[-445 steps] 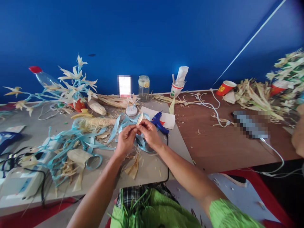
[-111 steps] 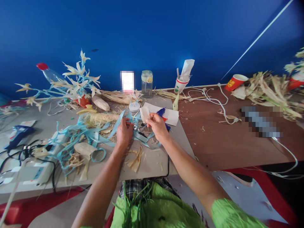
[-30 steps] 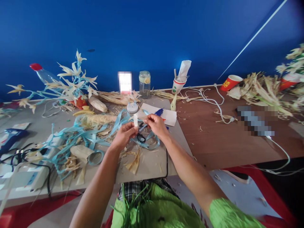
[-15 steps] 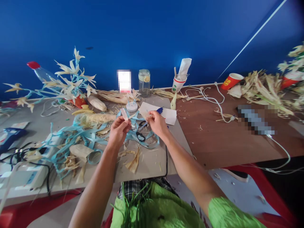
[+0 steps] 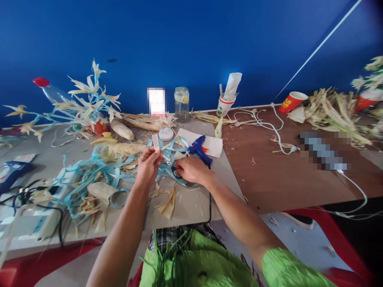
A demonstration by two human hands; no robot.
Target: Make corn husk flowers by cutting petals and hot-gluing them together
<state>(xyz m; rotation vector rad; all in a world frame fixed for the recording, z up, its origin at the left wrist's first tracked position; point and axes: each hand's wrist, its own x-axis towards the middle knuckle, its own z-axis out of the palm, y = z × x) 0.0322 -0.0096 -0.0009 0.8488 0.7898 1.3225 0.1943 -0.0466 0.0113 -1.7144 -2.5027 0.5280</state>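
My left hand (image 5: 149,161) pinches a small pale strip (image 5: 155,142) that points upward from the fingertips. To its right, my right hand (image 5: 190,169) reaches down with bent fingers at the dark scissor handles (image 5: 175,172); how firmly it holds them is hidden. A blue glue gun (image 5: 200,149) lies just beyond the right hand, on a white sheet (image 5: 214,146). Light-blue ribbon (image 5: 164,171) is tangled on the table beneath and between both hands.
Husk flowers on blue stems (image 5: 89,85), a corn cob (image 5: 122,130) and a glass jar (image 5: 181,104) stand or lie behind. A power strip (image 5: 50,215) is at left; a white cup (image 5: 225,107), red cup (image 5: 292,102), husks (image 5: 335,111) and phone (image 5: 323,150) are rightward.
My right hand has moved down and slightly left, from beside the white sheet to the scissor handles, uncovering the glue gun. My left hand has barely moved and still holds the strip.
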